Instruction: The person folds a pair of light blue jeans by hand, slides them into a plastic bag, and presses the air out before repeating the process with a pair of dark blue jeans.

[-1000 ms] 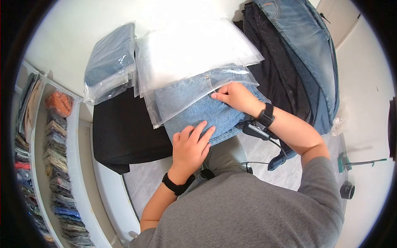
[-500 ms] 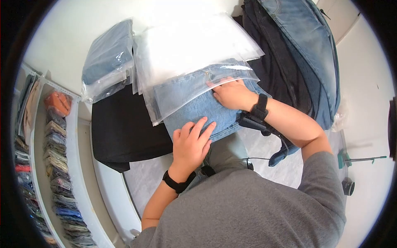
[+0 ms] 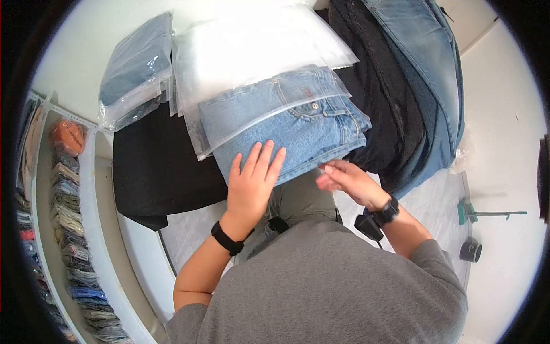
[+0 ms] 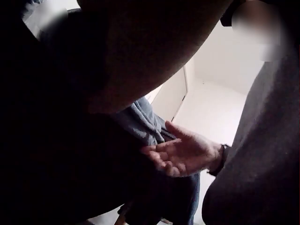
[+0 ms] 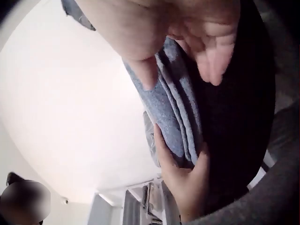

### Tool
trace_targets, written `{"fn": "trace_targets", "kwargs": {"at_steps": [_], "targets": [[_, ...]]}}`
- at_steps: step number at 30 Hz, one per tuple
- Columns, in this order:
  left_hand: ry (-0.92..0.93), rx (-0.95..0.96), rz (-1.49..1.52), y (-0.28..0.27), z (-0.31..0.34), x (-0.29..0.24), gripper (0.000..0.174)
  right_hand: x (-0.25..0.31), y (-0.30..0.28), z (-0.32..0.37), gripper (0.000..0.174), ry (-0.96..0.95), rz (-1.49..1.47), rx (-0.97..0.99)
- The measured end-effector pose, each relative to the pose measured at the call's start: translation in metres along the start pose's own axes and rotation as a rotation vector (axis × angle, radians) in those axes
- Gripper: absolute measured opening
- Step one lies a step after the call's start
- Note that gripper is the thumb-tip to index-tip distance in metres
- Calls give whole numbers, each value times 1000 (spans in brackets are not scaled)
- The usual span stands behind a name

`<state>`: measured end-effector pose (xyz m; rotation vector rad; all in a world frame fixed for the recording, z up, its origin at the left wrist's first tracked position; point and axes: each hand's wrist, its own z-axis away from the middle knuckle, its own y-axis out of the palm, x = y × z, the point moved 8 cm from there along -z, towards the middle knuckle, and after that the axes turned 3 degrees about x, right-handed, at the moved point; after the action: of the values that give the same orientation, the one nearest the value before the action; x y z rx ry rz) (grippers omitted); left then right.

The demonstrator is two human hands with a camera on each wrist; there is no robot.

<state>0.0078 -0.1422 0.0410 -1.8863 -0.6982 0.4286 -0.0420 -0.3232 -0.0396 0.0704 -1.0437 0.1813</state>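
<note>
the left hand (image 3: 250,186) lies with its fingers straight and spread on top of the folded light blue jeans (image 3: 298,137), pressing near the edge closest to the person; in the right wrist view its thumb sits against the layered folds. the right hand (image 3: 350,182) is loose and holds nothing, its palm partly turned up and fingers slightly bent, just beside the jeans' near edge, to the right of the left hand; i cannot tell whether it touches the denim

the jeans reach from under the left hand to beyond the right one, their waist part farther away than both. a clear plastic bag (image 3: 196,137) overlaps their far part, and a bright pile of clear bags (image 3: 252,46) lies beyond the hands. past the left hand, off to its left, are bagged dark blue garments (image 3: 137,54), with black cloth (image 3: 160,166) between them and the person. beyond the right hand, to its right, black trousers (image 3: 389,97) lie next to other blue jeans (image 3: 432,74). a shelf of bagged clothes (image 3: 74,223) stands well apart on the left hand's side
</note>
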Motion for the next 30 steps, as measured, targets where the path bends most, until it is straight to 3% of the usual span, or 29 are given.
{"fn": "trace_targets", "kwargs": {"at_steps": [2,3,5,6,11,14,17,19,21,22,23,25,27,30], "targets": [[-3,21,82,-5,-4,4,59,-1,4,-13,42,-153,-521,35],[-17,38,157,-6,-6,7,53,-3,5,-18,42,-154,-525,33],[-17,29,189,-8,-8,9,58,9,20,-25,41,-223,-803,254],[-22,40,212,-8,-8,10,62,13,26,-28,37,-197,-877,254],[-18,23,182,-5,-1,3,66,42,38,-38,37,-261,-1015,186],[5,4,144,-7,-1,0,65,37,39,-49,28,-155,-1110,-56],[29,-63,99,-16,-2,-7,52,32,31,-60,25,-164,-1069,-92],[183,-7,352,-16,15,-31,36,39,28,-65,25,-183,-1121,-65],[526,-73,464,-12,52,-65,25,39,30,-64,25,-207,-1180,-40],[442,-23,464,2,55,-63,37,40,32,-63,24,-201,-1222,-23],[437,-22,460,11,57,-65,37,40,34,-61,23,-194,-1262,-7],[-28,20,286,25,22,-30,48,47,31,-62,22,-209,-1252,12],[-95,78,276,48,13,-21,57,45,33,-65,22,-204,-1222,61],[-173,-17,280,63,-14,-11,47,40,34,-70,27,-192,-1255,92]]}}
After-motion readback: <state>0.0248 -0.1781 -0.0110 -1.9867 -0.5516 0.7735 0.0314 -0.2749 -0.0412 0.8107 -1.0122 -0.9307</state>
